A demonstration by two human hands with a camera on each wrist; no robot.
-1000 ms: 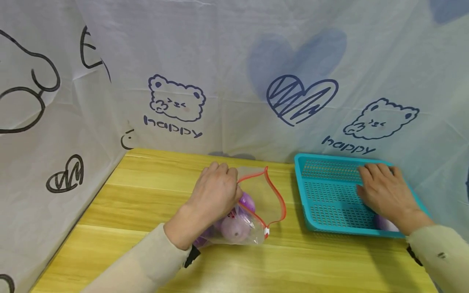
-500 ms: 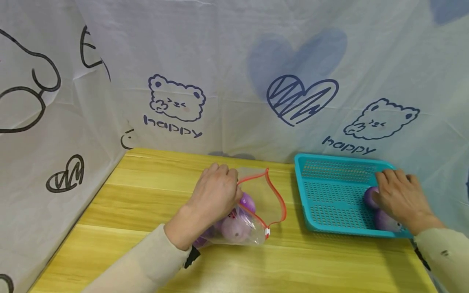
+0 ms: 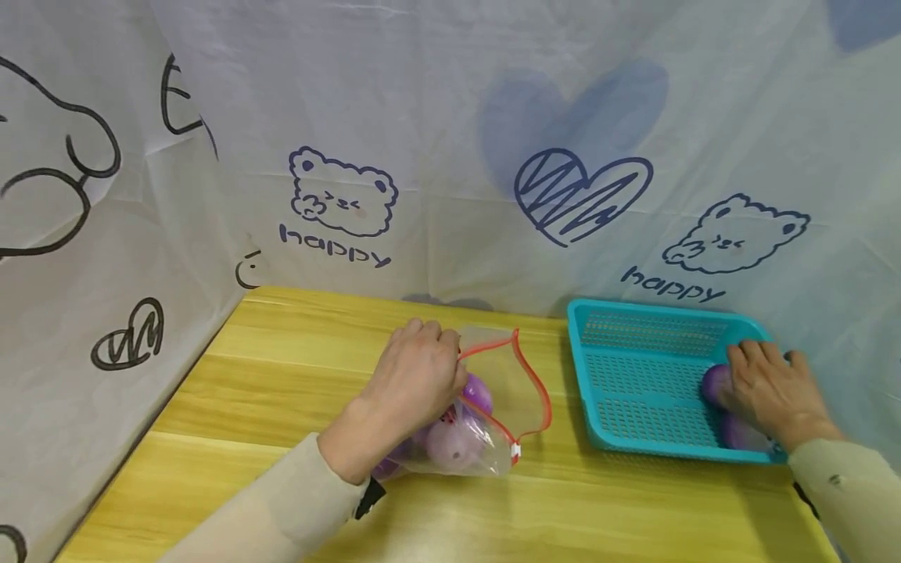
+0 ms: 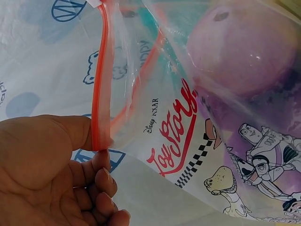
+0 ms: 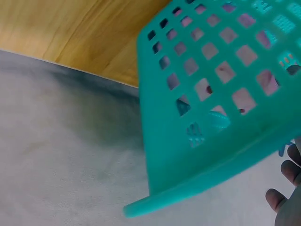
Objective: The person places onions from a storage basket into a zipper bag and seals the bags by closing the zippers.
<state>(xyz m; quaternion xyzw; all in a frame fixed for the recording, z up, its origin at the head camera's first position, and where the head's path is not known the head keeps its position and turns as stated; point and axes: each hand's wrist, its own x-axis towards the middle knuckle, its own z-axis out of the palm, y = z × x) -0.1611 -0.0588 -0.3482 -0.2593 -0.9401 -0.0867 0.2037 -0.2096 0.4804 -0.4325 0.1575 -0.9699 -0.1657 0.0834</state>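
My left hand (image 3: 415, 391) pinches the red zip edge of a clear resealable bag (image 3: 496, 375), its mouth gaping to the right. In the left wrist view, thumb and forefinger close on the red strip (image 4: 101, 89). Inside lie several glossy purple balls (image 3: 454, 444); a pale one (image 4: 244, 47) shows a small dark spot. My right hand (image 3: 781, 395) reaches into the right end of the turquoise basket (image 3: 633, 383). One purple ball (image 3: 715, 385) is just left of it, another purple ball (image 3: 742, 434) partly beneath. Its grip is hidden; only a few fingers (image 5: 291, 172) show in the right wrist view.
The basket has perforated walls and stands at the right of the yellow wood-grain table (image 3: 281, 375). Behind and to the left hangs a pale printed cloth (image 3: 436, 156). A white slider (image 3: 516, 451) sits at the bag's near corner.
My right hand has shifted right and slightly nearer inside the basket, uncovering a purple ball on its left. My left hand keeps its hold on the bag in the same place.
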